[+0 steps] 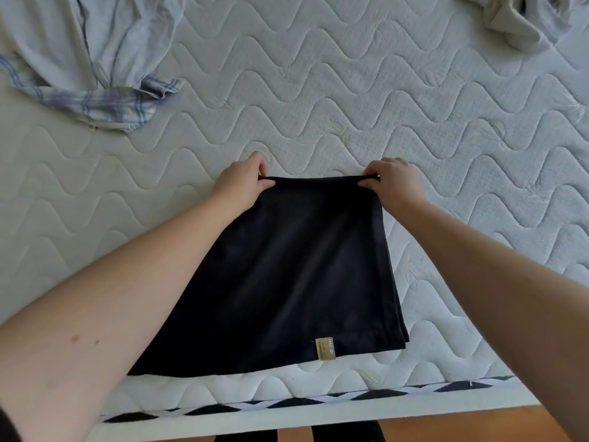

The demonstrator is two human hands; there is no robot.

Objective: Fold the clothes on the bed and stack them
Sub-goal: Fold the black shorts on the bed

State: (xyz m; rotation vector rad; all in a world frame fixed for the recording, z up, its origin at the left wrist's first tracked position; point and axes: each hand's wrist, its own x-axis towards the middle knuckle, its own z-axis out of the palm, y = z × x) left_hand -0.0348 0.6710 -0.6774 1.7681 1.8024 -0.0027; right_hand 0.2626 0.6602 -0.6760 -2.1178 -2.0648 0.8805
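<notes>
Black garment [287,266] (folded) — left hand [243,183], right hand [393,183] pinch its far edge.

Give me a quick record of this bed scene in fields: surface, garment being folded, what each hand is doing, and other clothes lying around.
surface: quilted white mattress
garment in work: black garment, lying flat near the mattress's near edge, tan label at its near hem
left hand: pinches the far left corner of the black garment
right hand: pinches the far right corner
other clothes: light blue plaid-trimmed garment unfolded at far left; crumpled beige garment at far right
stack: none visible yet
</notes>
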